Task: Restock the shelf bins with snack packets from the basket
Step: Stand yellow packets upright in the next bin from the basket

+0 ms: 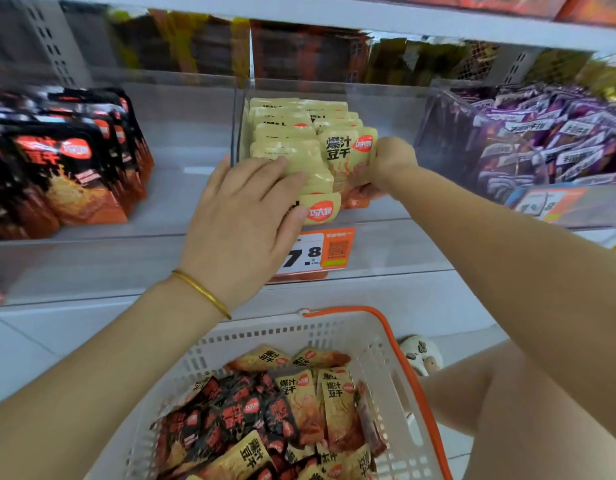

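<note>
The middle clear shelf bin [386, 109] holds rows of upright beige snack packets [285, 133]. My left hand [251, 209] lies with straight fingers against the front left packets, its thumb by a packet's orange logo. My right hand [386, 164] grips the front right beige packet [348, 157] at its right edge, standing it upright in the bin. Below, a white basket [379, 344] with an orange handle holds several black and beige snack packets [265, 417].
The left bin holds black and orange packets [74, 168]; the right bin holds purple packets [548, 133]. An orange price tag [317, 252] hangs on the middle bin's front. My knee [479, 393] and a slipper [420, 353] are right of the basket, on the tiled floor.
</note>
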A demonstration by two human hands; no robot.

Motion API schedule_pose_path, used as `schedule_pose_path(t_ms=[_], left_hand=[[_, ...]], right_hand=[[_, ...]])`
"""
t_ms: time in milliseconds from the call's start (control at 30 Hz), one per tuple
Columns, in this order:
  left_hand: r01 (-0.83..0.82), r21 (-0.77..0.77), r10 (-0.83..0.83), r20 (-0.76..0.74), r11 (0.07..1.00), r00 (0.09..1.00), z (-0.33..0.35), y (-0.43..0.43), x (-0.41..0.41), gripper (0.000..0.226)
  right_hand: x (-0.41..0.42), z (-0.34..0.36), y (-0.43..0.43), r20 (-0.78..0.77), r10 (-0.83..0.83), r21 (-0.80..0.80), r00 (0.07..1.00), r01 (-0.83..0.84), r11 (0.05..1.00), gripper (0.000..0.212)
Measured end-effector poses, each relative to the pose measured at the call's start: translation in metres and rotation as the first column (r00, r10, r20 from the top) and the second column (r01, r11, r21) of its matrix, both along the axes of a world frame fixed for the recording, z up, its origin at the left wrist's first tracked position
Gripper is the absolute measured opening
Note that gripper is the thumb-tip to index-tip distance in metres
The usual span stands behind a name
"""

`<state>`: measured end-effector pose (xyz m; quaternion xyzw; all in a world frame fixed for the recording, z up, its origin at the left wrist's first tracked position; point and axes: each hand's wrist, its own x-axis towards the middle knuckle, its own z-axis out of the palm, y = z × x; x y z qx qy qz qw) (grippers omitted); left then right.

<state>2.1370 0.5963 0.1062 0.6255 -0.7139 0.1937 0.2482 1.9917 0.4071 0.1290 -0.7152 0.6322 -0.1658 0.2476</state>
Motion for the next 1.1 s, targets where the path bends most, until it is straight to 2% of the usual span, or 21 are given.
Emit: schedule_pose_path(t_ms=[133, 267, 400, 467, 533, 600, 667, 700, 767, 833, 900, 933, 1033, 1100], left_hand=[[0.001, -0.001, -0.001, -0.001, 1.000, 1.000, 0.000, -0.001, 0.000, 0.046], [-0.004, 0.017, 0.004, 0.010, 1.000, 1.000, 0.000, 0.000, 0.001, 0.047], [-0.004, 0.001, 0.004, 0.007, 1.000, 1.000, 0.000, 0.002, 0.000, 0.045], [0.004, -0.059, -0.003, 0.014, 0.998, 1.000, 0.003, 0.008, -0.005, 0.041], [0.047, -0.145, -0.041, 0.044, 0.988, 0.998, 0.005, 0.019, -0.013, 0.036], [0.131, -0.210, -0.113, 0.095, 0.969, 0.989, 0.001, 0.034, -0.021, 0.031], [0.234, -0.203, -0.203, 0.160, 0.951, 0.966, -0.010, 0.045, -0.028, 0.029], [0.279, -0.171, -0.245, 0.197, 0.945, 0.949, -0.017, 0.047, -0.031, 0.028], [0.319, -0.047, -0.300, 0.237, 0.946, 0.924, -0.034, 0.050, -0.036, 0.025], [0.301, 0.139, -0.326, 0.229, 0.943, 0.917, -0.055, 0.052, -0.040, 0.026], [0.250, 0.313, -0.329, 0.232, 0.916, 0.915, -0.079, 0.057, -0.038, 0.029], [0.221, 0.370, -0.324, 0.245, 0.902, 0.914, -0.089, 0.059, -0.036, 0.030], [0.179, 0.454, -0.320, 0.255, 0.873, 0.912, -0.102, 0.063, -0.033, 0.032], [0.180, 0.464, -0.309, 0.219, 0.867, 0.925, -0.102, 0.062, -0.032, 0.033]], right_hand=[[0.005, -0.003, 0.003, 0.070, -0.010, 0.123, 0.997, 0.001, 0.992, 0.019], [0.002, -0.002, 0.011, 0.227, -0.050, 0.223, 0.973, -0.002, 0.975, 0.018], [-0.004, 0.010, 0.021, 0.274, -0.078, 0.244, 0.958, 0.009, 0.970, 0.033], [-0.011, 0.021, 0.028, 0.162, -0.060, 0.155, 0.985, 0.035, 0.987, 0.036], [-0.020, 0.033, 0.043, 0.098, -0.034, -0.017, 0.995, 0.035, 0.999, 0.034], [-0.036, 0.046, 0.073, 0.153, 0.051, -0.181, 0.987, -0.023, 0.983, 0.029], [-0.053, 0.054, 0.116, 0.209, 0.203, -0.263, 0.957, -0.145, 0.954, 0.027], [-0.060, 0.053, 0.134, 0.267, 0.273, -0.235, 0.924, -0.212, 0.949, 0.026], [-0.065, 0.025, 0.156, 0.321, 0.336, -0.004, 0.885, -0.353, 0.935, 0.022], [-0.061, -0.028, 0.159, 0.185, 0.412, 0.316, 0.892, -0.451, 0.835, 0.014], [-0.057, -0.095, 0.155, -0.042, 0.545, 0.565, 0.837, -0.430, 0.704, 0.005], [-0.058, -0.129, 0.155, -0.134, 0.622, 0.637, 0.771, -0.414, 0.651, 0.014], [-0.065, -0.206, 0.168, -0.295, 0.841, 0.782, 0.454, -0.391, 0.486, 0.033], [-0.074, -0.247, 0.183, -0.325, 0.872, 0.796, 0.365, -0.392, 0.461, 0.040]])
